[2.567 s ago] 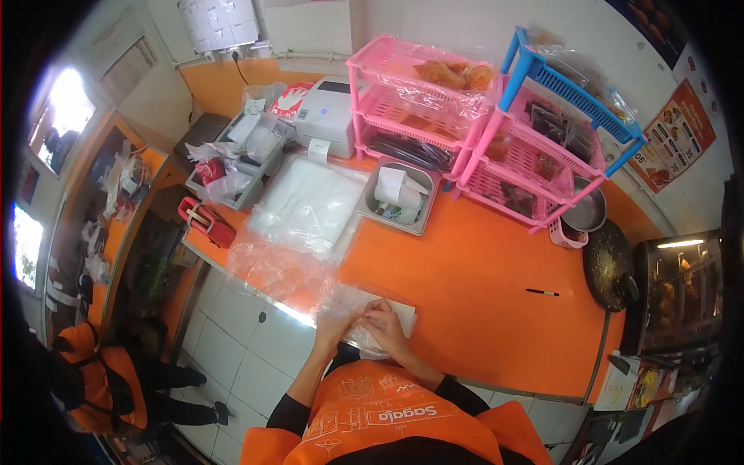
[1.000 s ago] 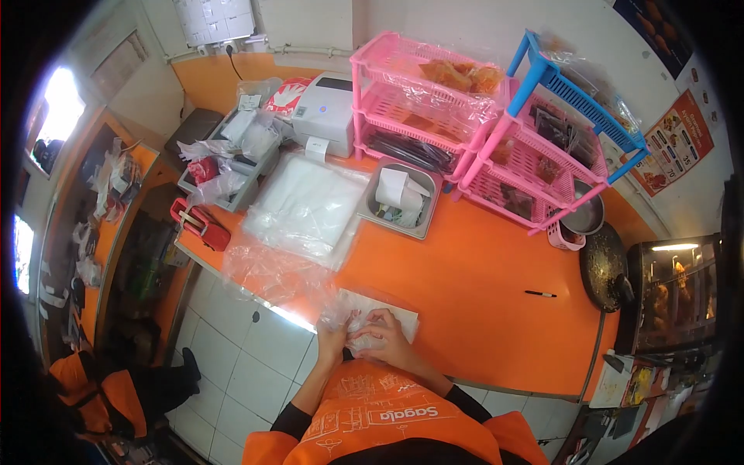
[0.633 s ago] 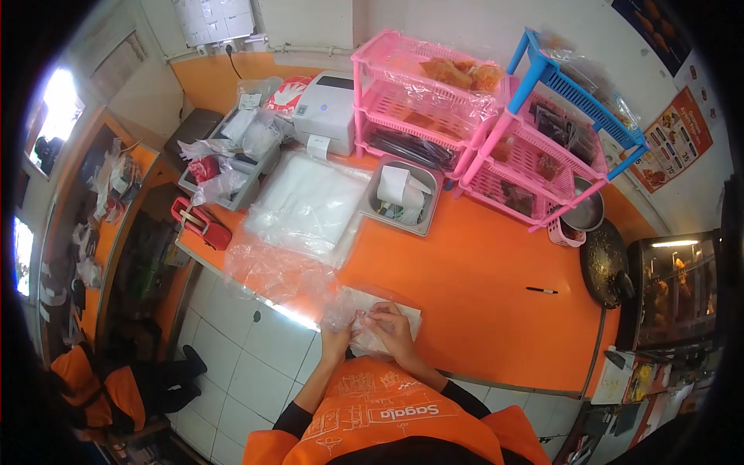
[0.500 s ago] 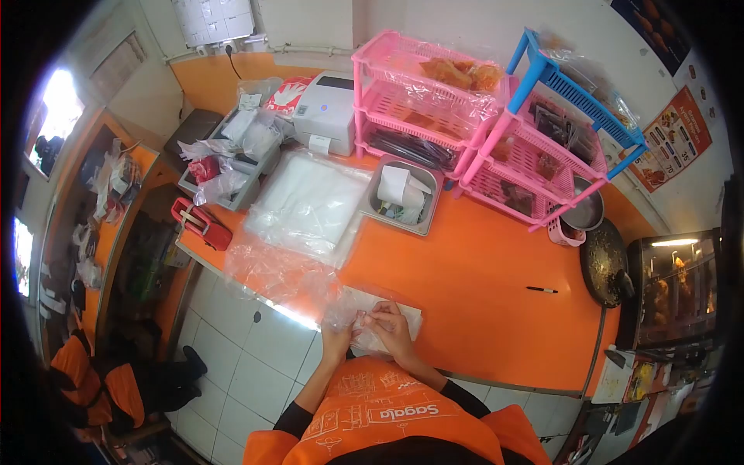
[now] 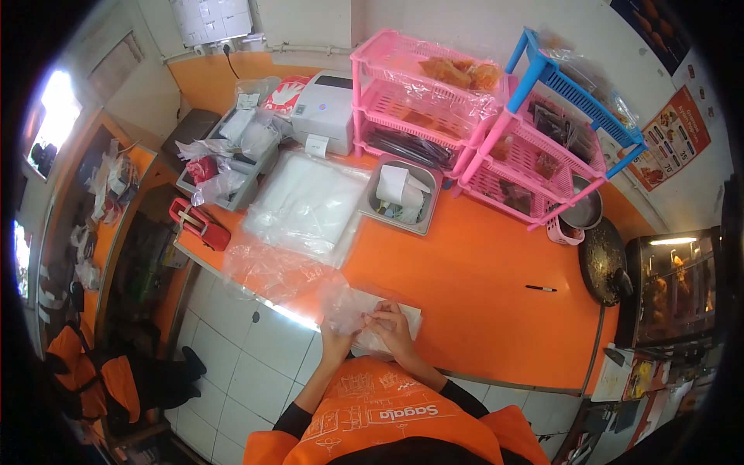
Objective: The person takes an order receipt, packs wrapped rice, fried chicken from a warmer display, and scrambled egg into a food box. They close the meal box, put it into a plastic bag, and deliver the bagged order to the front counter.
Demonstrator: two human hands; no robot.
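Observation:
At the table's front edge, a crumpled clear plastic bag [image 5: 341,307] is bunched between my two hands. My left hand [image 5: 338,343] is closed on its lower part, the fingers mostly covered by the film. My right hand [image 5: 391,328] pinches the bag from the other side with thumb and fingers together. Under the hands lies a white sheet or flat stack of paper [image 5: 415,319]. More thin clear film [image 5: 271,271] spreads to the left, up to a stack of clear plastic bags [image 5: 306,203].
Behind stand a grey metal tray [image 5: 422,225] with papers, a label printer [image 5: 324,116], pink shelf racks [image 5: 372,93] and a grey bin [image 5: 246,190]. A red bag [image 5: 208,232] sits left, a pen [image 5: 541,289] right. Another person [image 5: 120,384] is at lower left.
My fingers have shifted slightly on the plastic, and the bunched bag now stands a little higher above my left hand. The other things stay in place.

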